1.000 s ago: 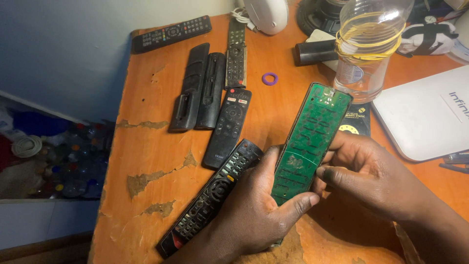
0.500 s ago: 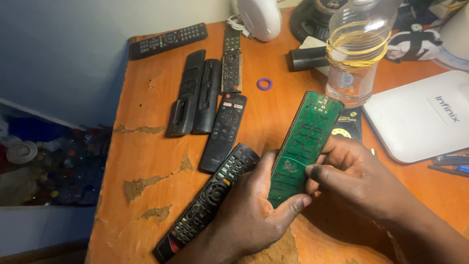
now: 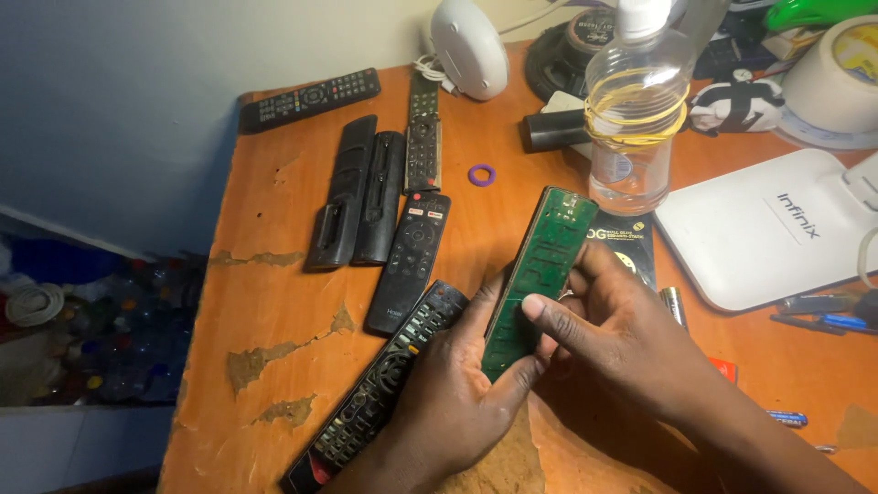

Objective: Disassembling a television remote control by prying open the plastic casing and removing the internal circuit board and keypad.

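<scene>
Worn orange tabletop (image 3: 274, 302) crowded with black remotes. Left hand (image 3: 453, 393) is curled around a bare green remote circuit board (image 3: 535, 274), held tilted just above the table; right hand (image 3: 622, 329) presses a fingertip on its face. Risk: the board could flex or slip, striking the long remote (image 3: 380, 389) alongside.

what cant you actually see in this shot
- Head view: lower end of the green circuit board, covered by the left hand and right hand.
- Bottle top, cut off by the upper edge.
- Long remote, partly under the left hand.
- Board's underside, facing away.
</scene>
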